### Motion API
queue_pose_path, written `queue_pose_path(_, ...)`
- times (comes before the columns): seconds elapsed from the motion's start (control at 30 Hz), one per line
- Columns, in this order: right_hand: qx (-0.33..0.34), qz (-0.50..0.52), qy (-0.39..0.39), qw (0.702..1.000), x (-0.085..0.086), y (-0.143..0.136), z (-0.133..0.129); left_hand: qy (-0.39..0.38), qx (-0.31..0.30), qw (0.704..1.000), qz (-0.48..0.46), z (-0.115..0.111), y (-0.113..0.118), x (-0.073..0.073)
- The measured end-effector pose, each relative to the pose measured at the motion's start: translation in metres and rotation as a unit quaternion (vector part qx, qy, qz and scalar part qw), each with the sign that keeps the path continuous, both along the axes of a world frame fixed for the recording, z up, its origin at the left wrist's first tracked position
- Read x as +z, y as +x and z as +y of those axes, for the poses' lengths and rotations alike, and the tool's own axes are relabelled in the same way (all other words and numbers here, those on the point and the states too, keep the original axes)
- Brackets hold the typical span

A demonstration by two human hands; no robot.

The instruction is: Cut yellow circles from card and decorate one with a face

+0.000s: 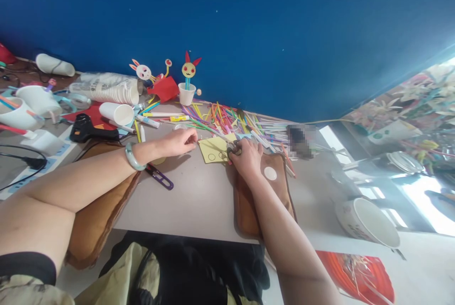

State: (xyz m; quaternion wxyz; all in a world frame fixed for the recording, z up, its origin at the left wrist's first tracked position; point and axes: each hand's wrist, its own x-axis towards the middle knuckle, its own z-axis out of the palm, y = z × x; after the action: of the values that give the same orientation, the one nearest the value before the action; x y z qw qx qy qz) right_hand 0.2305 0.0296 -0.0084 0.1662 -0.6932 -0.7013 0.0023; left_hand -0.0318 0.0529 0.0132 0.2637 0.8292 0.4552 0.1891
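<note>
My left hand, with a pale bangle on its wrist, hovers just left of a yellow sheet of paper. Its fingers are curled together, and anything between them is too small to make out. Circles are drawn on the sheet. My right hand is closed over the sheet's right end, around a small dark-handled tool that looks like scissors, partly hidden by the fingers. Below my left wrist lies a purple cutter. A white disc rests on a brown cushion beneath my right forearm.
Colourful sticks are heaped along the blue wall. Two rabbit-faced figures stand behind, one in a white cup. At left are a black glue gun, stacked paper cups and a power strip. A white bowl sits at right.
</note>
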Motion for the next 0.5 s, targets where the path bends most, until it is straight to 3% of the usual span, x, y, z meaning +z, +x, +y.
queue_pose_path(0.3, 0.034, 0.044, 0.056, 0.997, -0.005, 0.004, 0.004, -0.025, -0.040, 0.999, 0.003, 0.000, 0.003, -0.005)
queue_pose_path(0.5, 0.043, 0.202, 0.075, 0.976, -0.001, 0.003, 0.002, -0.030, -0.046, 0.997, -0.056, 0.005, 0.003, -0.019)
